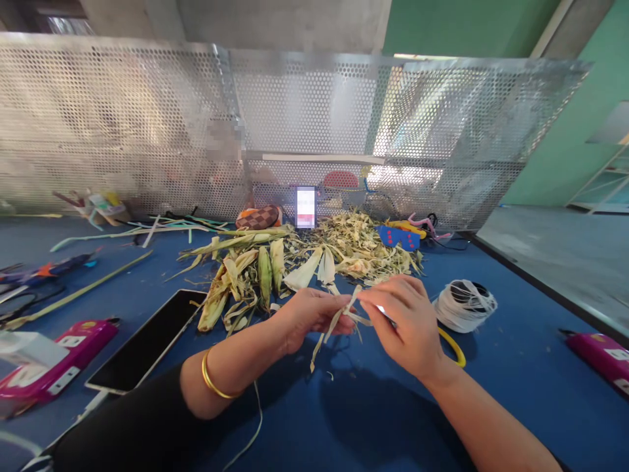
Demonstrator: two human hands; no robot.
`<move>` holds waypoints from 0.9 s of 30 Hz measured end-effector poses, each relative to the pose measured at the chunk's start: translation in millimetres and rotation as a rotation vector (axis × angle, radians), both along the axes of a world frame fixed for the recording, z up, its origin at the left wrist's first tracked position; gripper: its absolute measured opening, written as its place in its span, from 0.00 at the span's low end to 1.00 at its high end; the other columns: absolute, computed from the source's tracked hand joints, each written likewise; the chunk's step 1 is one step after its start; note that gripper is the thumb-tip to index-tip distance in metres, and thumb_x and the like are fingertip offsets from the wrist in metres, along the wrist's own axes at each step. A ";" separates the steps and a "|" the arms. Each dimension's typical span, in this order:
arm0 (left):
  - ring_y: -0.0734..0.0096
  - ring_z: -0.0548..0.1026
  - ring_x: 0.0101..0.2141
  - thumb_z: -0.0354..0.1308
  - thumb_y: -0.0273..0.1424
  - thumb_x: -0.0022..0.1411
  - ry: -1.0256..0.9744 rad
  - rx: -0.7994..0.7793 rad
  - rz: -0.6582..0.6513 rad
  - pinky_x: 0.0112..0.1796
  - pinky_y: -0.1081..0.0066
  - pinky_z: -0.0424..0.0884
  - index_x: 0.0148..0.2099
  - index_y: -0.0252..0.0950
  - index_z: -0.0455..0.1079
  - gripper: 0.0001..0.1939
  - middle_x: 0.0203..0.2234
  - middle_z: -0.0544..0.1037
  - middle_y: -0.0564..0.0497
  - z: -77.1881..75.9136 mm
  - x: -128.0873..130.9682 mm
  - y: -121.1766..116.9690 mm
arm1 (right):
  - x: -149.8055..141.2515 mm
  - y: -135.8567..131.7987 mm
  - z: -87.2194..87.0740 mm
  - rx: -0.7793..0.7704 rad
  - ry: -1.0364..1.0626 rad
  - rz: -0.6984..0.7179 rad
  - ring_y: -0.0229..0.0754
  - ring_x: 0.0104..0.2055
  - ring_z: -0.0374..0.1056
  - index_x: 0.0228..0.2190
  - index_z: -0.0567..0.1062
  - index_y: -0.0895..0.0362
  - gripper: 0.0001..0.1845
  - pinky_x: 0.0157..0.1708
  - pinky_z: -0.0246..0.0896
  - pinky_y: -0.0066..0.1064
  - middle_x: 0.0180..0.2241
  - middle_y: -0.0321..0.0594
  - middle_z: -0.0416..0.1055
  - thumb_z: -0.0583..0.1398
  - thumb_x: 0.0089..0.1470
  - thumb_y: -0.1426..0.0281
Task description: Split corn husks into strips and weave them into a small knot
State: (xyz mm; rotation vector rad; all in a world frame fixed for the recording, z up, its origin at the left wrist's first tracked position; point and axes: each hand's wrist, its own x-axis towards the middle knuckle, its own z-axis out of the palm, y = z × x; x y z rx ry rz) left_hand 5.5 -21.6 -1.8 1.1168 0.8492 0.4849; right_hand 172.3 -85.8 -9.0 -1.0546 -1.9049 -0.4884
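Over the blue table both hands meet at the centre. My left hand, with a gold bangle on the wrist, is closed around a thin bundle of pale corn-husk strips whose ends hang down. My right hand pinches the same strips from the right, where they cross like a knot. A thin loose strand trails down from the left forearm.
A pile of corn husks and shredded husk lies behind the hands. A coil of white cord and a yellow ring sit at right. A tablet, pink cases and a perforated metal screen surround them.
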 end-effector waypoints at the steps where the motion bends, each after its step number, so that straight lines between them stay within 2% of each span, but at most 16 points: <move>1: 0.68 0.75 0.26 0.67 0.47 0.39 -0.019 -0.022 0.012 0.37 0.67 0.70 0.29 0.31 0.74 0.23 0.22 0.77 0.48 0.5 -0.3 1.4 | -0.8 -2.6 2.1 0.020 -0.097 0.033 0.40 0.34 0.66 0.38 0.73 0.56 0.10 0.41 0.57 0.38 0.30 0.39 0.72 0.55 0.55 0.77; 5: 0.78 0.68 0.20 0.68 0.39 0.40 -0.051 -0.060 0.074 0.28 0.75 0.66 0.23 0.31 0.71 0.16 0.17 0.72 0.54 0.4 -0.5 4.3 | -12.3 -6.1 0.3 0.004 -0.402 0.054 0.41 0.32 0.64 0.42 0.72 0.59 0.13 0.41 0.55 0.39 0.31 0.41 0.72 0.53 0.56 0.77; 8: 0.82 0.64 0.19 0.68 0.35 0.39 -0.044 -0.007 0.061 0.24 0.77 0.59 0.24 0.30 0.72 0.13 0.16 0.69 0.55 -1.7 -0.2 3.5 | -20.7 -3.9 -6.6 0.037 -0.553 0.008 0.41 0.31 0.63 0.39 0.74 0.61 0.13 0.40 0.54 0.38 0.29 0.41 0.71 0.51 0.58 0.78; 11: 0.80 0.66 0.21 0.69 0.35 0.38 -0.030 0.024 0.046 0.26 0.77 0.60 0.27 0.29 0.75 0.15 0.18 0.72 0.53 -3.8 0.6 1.0 | -23.5 -2.8 -10.9 0.074 -0.579 0.003 0.40 0.30 0.63 0.33 0.75 0.61 0.13 0.40 0.54 0.38 0.28 0.40 0.71 0.51 0.58 0.79; 14: 0.79 0.68 0.22 0.70 0.36 0.36 -0.049 0.009 0.065 0.28 0.76 0.63 0.29 0.29 0.76 0.17 0.19 0.74 0.52 -4.4 1.2 -1.5 | -22.4 -4.5 -10.4 0.073 -0.512 0.072 0.40 0.31 0.65 0.32 0.74 0.61 0.13 0.40 0.54 0.37 0.28 0.40 0.73 0.50 0.58 0.79; 17: 0.78 0.70 0.23 0.71 0.36 0.36 -0.059 0.012 0.077 0.31 0.74 0.66 0.31 0.29 0.77 0.19 0.21 0.75 0.51 -3.1 0.7 -1.6 | -17.5 -5.0 -8.3 0.004 -0.269 0.173 0.38 0.31 0.66 0.36 0.73 0.59 0.10 0.42 0.54 0.36 0.29 0.39 0.74 0.52 0.59 0.77; 19: 0.75 0.73 0.24 0.70 0.37 0.37 -0.052 0.019 0.065 0.34 0.71 0.68 0.33 0.29 0.77 0.20 0.21 0.77 0.50 -1.4 -0.4 -0.4 | -12.2 -1.9 -8.1 -0.115 0.092 0.119 0.38 0.30 0.66 0.37 0.72 0.57 0.09 0.39 0.57 0.35 0.28 0.37 0.73 0.53 0.59 0.72; 21: 0.70 0.75 0.26 0.70 0.37 0.37 -0.044 0.015 0.042 0.37 0.68 0.70 0.34 0.29 0.76 0.21 0.22 0.78 0.48 0.4 -1.3 0.7 | -7.5 3.9 -8.8 -0.333 0.513 -0.018 0.38 0.27 0.64 0.32 0.73 0.56 0.11 0.31 0.58 0.32 0.24 0.36 0.70 0.53 0.58 0.64; 22: 0.68 0.76 0.27 0.70 0.37 0.38 -0.039 0.009 0.025 0.38 0.67 0.70 0.34 0.29 0.76 0.21 0.22 0.78 0.48 1.1 -1.6 0.8 | -6.0 7.2 -9.2 -0.492 0.677 -0.045 0.38 0.25 0.63 0.28 0.73 0.56 0.15 0.27 0.56 0.30 0.21 0.35 0.68 0.54 0.56 0.60; 23: 0.67 0.77 0.27 0.70 0.37 0.38 -0.035 0.005 0.010 0.38 0.66 0.70 0.34 0.29 0.76 0.20 0.22 0.78 0.47 1.5 -1.7 0.5 | -5.4 10.4 -9.6 -0.659 0.809 -0.021 0.38 0.23 0.61 0.25 0.72 0.57 0.17 0.25 0.55 0.29 0.20 0.35 0.66 0.56 0.54 0.56; 25: 0.67 0.77 0.27 0.68 0.39 0.42 -0.027 0.013 -0.023 0.38 0.67 0.70 0.31 0.30 0.76 0.18 0.22 0.78 0.47 1.5 -1.3 -1.2 | -6.9 14.9 -9.7 -0.919 0.993 0.125 0.37 0.22 0.59 0.22 0.72 0.57 0.19 0.24 0.54 0.28 0.18 0.33 0.64 0.60 0.47 0.53; 27: 0.69 0.76 0.25 0.66 0.41 0.44 -0.013 0.040 -0.043 0.36 0.69 0.70 0.28 0.30 0.75 0.17 0.21 0.78 0.47 0.3 -0.4 -3.4 | -10.5 16.3 -9.3 -0.993 1.088 0.245 0.36 0.23 0.59 0.20 0.71 0.57 0.18 0.26 0.54 0.28 0.18 0.32 0.64 0.63 0.43 0.54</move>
